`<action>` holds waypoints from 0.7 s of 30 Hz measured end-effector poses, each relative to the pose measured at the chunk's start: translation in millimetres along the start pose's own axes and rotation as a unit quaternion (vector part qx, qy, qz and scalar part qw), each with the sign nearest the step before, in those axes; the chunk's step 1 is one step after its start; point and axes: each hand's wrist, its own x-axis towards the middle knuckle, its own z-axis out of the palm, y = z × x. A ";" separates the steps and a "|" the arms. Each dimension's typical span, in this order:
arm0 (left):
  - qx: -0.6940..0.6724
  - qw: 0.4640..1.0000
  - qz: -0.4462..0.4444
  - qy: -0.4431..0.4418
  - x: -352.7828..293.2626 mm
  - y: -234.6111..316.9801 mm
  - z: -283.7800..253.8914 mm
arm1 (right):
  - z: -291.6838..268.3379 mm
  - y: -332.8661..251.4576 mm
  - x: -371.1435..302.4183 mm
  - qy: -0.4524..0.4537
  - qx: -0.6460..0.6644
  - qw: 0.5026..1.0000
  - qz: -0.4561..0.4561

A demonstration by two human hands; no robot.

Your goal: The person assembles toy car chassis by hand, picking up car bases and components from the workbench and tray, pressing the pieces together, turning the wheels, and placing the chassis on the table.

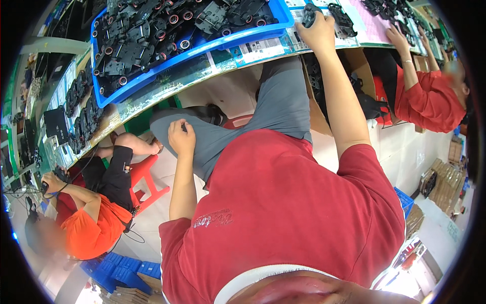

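My right hand [319, 33] reaches over the table edge, its fingers closed around a dark grey plastic part [309, 14]. Beside it on the right lies a black toy-car chassis [343, 20]. Resting by my left thigh, my left hand [180, 139] is curled round a small dark piece [184, 127], too small to name. In front of me on the table stands a blue tray [190, 57], heaped with black toy-car chassis [147, 38] that have small red-ringed wheels.
A co-worker in orange [98, 230] sits at left near a red stool [147, 180], another in red [430, 104] at right. More black parts [87, 119] line the table's left side. Below the table edge at right stands a cardboard box [316, 96].
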 end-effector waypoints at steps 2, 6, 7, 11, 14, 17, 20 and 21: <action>0.009 1.000 -0.003 -0.005 -7.3 -1.6 -2.4 | 2.4 6.1 1.2 -0.013 -0.005 1.000 -0.014; 0.013 1.000 -0.021 -0.008 -7.8 0.2 -4.0 | -1.1 24.1 -1.9 -0.015 0.006 0.997 -0.079; 0.013 1.000 -0.022 -0.009 -7.4 1.0 -4.0 | -5.2 23.3 -3.2 -0.017 0.006 0.997 -0.080; 0.018 1.000 -0.006 -0.011 2.0 7.1 -1.0 | -17.8 29.9 -7.3 -0.062 -0.004 0.997 -0.052; 0.023 1.000 0.005 -0.017 5.9 8.0 1.7 | -22.8 39.1 -8.2 -0.028 0.038 0.994 -0.097; 0.030 0.999 0.012 -0.024 7.3 9.9 2.5 | -34.2 44.1 -9.4 -0.024 0.083 0.985 -0.147; 0.036 0.999 0.017 -0.025 9.4 11.7 3.3 | -40.1 50.9 -8.4 -0.064 0.074 0.970 -0.224; 0.041 0.999 0.017 -0.022 9.8 12.6 3.9 | -41.0 54.1 -5.2 -0.064 0.074 0.970 -0.221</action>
